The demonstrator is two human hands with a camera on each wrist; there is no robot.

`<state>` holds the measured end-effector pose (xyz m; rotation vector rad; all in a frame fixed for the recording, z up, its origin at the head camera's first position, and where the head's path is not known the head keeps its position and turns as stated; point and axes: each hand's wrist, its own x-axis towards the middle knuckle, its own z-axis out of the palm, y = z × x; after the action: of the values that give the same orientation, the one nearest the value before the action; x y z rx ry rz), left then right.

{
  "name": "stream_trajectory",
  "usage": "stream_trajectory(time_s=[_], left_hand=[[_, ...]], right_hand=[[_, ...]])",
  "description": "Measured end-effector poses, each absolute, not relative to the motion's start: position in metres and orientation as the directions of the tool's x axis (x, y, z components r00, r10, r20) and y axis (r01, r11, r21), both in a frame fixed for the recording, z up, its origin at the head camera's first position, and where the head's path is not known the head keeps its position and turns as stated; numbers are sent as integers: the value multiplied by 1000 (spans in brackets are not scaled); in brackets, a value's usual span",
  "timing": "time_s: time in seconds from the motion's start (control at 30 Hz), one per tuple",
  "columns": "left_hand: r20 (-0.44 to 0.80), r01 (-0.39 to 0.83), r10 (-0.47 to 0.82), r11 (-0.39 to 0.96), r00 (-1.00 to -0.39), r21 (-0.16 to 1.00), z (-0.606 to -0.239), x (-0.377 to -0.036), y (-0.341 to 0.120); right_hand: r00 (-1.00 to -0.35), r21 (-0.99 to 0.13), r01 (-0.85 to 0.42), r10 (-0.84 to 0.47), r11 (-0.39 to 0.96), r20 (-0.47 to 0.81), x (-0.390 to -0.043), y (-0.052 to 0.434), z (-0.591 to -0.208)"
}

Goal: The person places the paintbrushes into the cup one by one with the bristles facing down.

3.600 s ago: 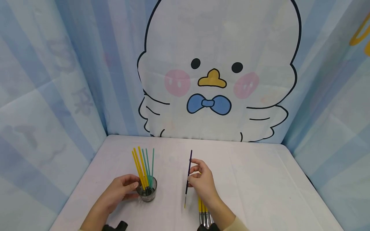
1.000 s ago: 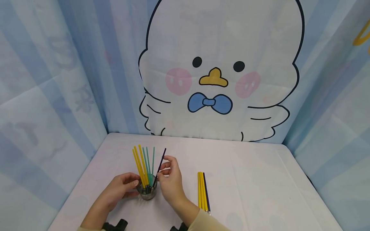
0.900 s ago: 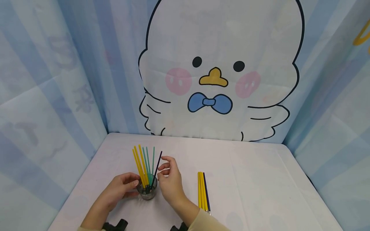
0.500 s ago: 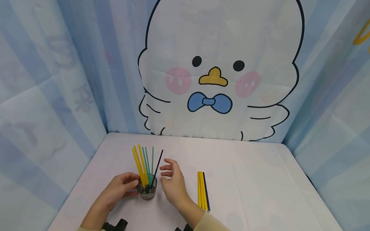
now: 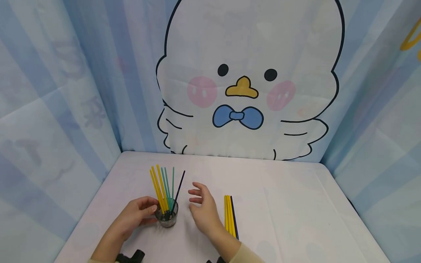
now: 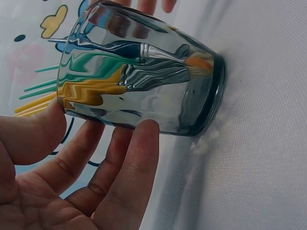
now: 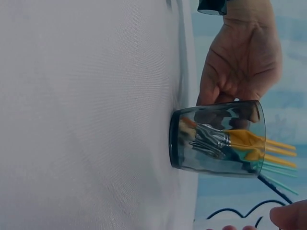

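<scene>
A grey-tinted glass stands on the table with paintbrushes in it, bristles down. Three yellow brushes and three green brushes lean left; a dark purple brush leans right against the rim. My left hand holds the glass from its left side, thumb by the rim and fingers along the wall. Just right of the glass, my right hand hangs with spread, loosely bent fingers and nothing between them. In the right wrist view its thumb shows near the dark handle, apart from it.
Right of my right hand, several more brushes lie side by side on the white table: yellow ones and a dark one. My right forearm covers their lower ends. A printed cloth backdrop rises behind the table.
My right hand carried the dark purple brush left to the glass and let go of it inside. It has since drawn back right, fingers spreading. The left hand stays at the glass.
</scene>
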<state>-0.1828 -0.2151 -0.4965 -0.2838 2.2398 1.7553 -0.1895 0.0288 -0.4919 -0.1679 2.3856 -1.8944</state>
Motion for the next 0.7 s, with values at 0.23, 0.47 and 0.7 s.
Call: stream_trajectory(time_s=[0.23,0.47,0.7], left_hand=[[-337,-322,22,240,-941,916,-497,-184,-216],[-340,-325,21,237,-940,915,-498,-184,-216],[-336,-320,28,237,-942,917,-497,-183,-217]], right_hand=[[-992,-969,-26,-129,247,-6,-188,37,-491],[-994,-968,-17,-110,250,-11,-187,47,-491],[-994,-975,-2,-110,224,-24,-185,61,-491]])
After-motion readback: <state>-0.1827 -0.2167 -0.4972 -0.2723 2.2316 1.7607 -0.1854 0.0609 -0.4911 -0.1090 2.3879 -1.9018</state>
